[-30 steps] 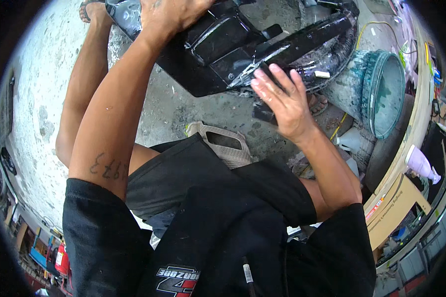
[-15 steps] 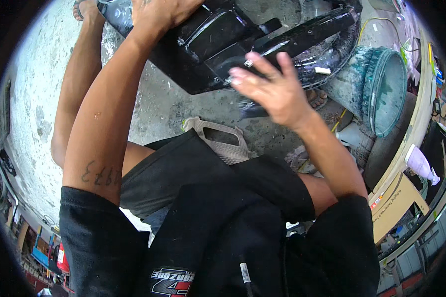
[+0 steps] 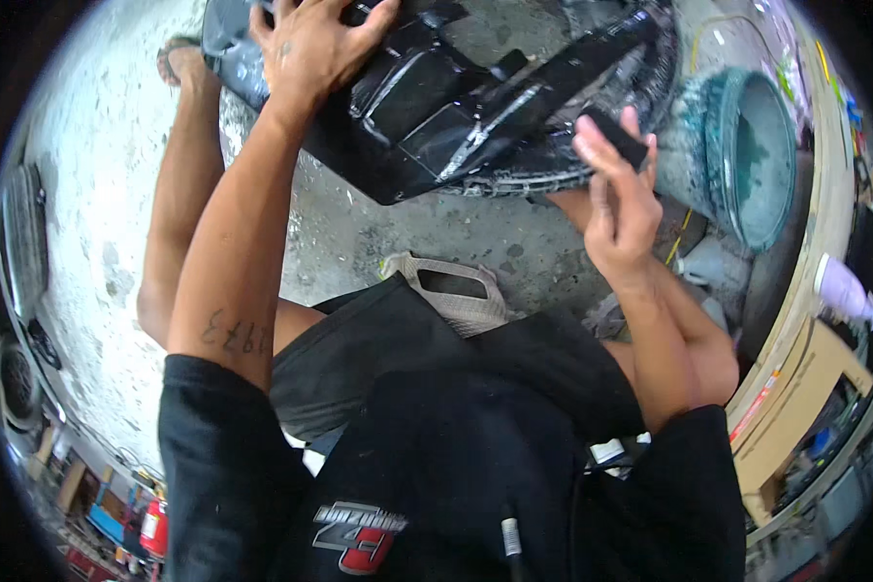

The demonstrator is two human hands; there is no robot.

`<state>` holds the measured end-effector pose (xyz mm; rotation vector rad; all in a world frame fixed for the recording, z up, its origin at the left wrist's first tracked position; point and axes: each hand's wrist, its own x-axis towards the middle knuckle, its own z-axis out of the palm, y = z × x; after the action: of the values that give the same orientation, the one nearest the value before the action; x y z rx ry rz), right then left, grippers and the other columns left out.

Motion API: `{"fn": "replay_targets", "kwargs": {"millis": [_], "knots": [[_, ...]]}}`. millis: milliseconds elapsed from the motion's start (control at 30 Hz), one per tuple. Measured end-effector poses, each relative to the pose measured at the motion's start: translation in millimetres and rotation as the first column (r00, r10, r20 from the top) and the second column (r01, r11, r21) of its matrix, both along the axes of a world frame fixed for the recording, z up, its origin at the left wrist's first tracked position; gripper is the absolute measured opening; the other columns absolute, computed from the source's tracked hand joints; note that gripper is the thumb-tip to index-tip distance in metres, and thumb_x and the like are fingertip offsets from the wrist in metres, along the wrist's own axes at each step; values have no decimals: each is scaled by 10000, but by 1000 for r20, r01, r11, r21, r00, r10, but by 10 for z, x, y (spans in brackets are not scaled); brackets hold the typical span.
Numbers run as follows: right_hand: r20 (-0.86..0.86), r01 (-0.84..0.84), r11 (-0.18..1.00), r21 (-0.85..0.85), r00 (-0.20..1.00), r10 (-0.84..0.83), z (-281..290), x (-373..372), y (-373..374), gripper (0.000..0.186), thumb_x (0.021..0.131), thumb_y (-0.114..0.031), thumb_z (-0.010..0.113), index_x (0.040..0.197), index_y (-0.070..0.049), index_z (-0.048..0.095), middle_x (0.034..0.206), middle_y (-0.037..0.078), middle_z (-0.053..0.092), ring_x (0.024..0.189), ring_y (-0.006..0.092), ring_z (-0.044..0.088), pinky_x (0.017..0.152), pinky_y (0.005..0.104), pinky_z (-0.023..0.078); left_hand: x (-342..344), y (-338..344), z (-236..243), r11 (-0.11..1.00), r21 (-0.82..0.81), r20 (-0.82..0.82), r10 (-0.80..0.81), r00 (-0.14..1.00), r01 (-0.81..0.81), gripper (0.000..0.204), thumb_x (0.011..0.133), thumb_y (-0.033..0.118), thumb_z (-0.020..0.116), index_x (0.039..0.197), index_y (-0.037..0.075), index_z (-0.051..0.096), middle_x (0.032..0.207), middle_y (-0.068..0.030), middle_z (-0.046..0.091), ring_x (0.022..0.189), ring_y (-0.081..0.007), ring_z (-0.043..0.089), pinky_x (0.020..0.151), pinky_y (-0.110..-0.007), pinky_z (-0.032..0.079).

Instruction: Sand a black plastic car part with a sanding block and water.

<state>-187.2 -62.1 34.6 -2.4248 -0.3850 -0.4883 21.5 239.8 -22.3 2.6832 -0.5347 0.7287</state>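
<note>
A glossy black plastic panel (image 3: 388,160), wet and angular with cut-out openings, lies across the top of the view. My left hand (image 3: 306,48) rests on its left part, fingers spread over the surface. To the right, my right hand (image 3: 626,209) is raised off the panel. Between its fingers sits a small dark rectangular pad (image 3: 615,139), which looks like a piece of sandpaper. A pale wet streak (image 3: 466,155) runs along the panel's lower right side. Under the panel's right end shows the curved rim of a black tub (image 3: 662,68).
A teal-stained bucket (image 3: 708,145) lies tipped at the right, near a wooden ledge (image 3: 795,262). A beige plastic stool (image 3: 456,291) stands between my legs. A purple-white bottle (image 3: 844,286) and a cardboard box (image 3: 795,407) are at the far right. The floor is grey concrete (image 3: 378,233).
My right hand has moved right, away from the panel's lower edge, and the dark pad now shows clearly in it. My left hand stays on the panel. The whole view has shifted slightly.
</note>
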Motion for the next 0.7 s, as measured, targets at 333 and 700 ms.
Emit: {"fn": "replay_targets", "kwargs": {"millis": [333, 700], "knots": [[-890, 632, 721, 285, 454, -46, -525, -1108, 961, 344, 1091, -308, 596, 1215, -7, 708, 1071, 192, 762, 1044, 348, 716, 942, 422, 521, -835, -795, 594, 879, -254, 14, -415, 910, 404, 334, 812, 247, 803, 1141, 192, 778, 994, 13, 768, 1264, -300, 581, 1123, -496, 320], [-754, 176, 932, 315, 643, 134, -866, -989, 901, 280, 903, -150, 647, 1154, -45, 714, 1051, 235, 752, 1034, 435, 708, 916, 539, 540, -1206, -2401, 525, 827, 233, -345, -421, 839, 511, 191, 779, 222, 749, 940, 119, 767, 1008, -59, 770, 1178, -304, 565, 956, -567, 338]]}}
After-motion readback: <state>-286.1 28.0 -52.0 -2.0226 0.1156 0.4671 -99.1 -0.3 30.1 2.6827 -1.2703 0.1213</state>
